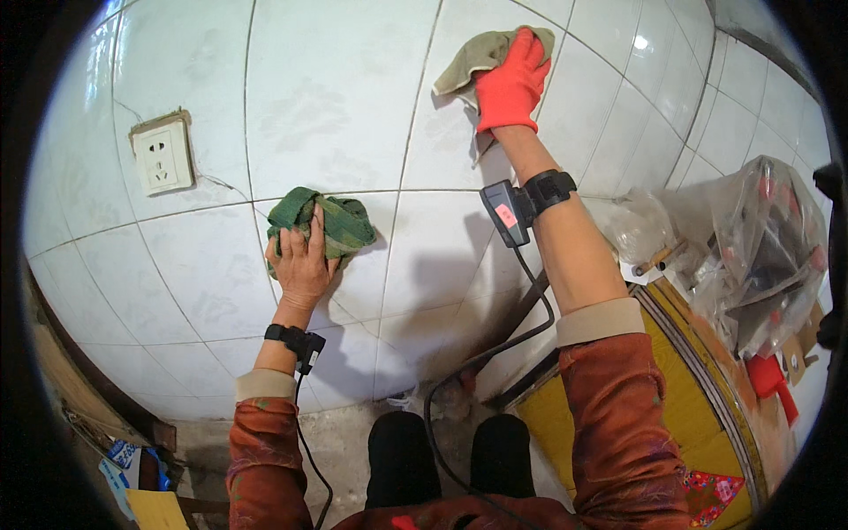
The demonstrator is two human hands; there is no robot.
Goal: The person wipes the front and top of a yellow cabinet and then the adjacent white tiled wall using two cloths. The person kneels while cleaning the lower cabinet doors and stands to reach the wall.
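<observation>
My left hand (305,262), bare, grips a bunched green cloth (351,225) and presses it against the white tiled wall (331,132). Higher up and to the right, my right hand (513,86) wears a red glove. It holds a greyish-olive cloth (467,59) flat on the tiles, with the cloth's lower corner hanging below the wrist. Faint smudges show on the tiles between and above the hands. A cream wall socket (162,159) sits to the left of the green cloth, with cracked plaster round its edge.
Black cables run from the wrist-worn devices (507,212) past my legs. At right stands a yellow-panelled cabinet (669,371); beyond it are a clear plastic bag (762,252) with things inside and a red plastic object (768,381). Boards and packets (122,457) lie at lower left.
</observation>
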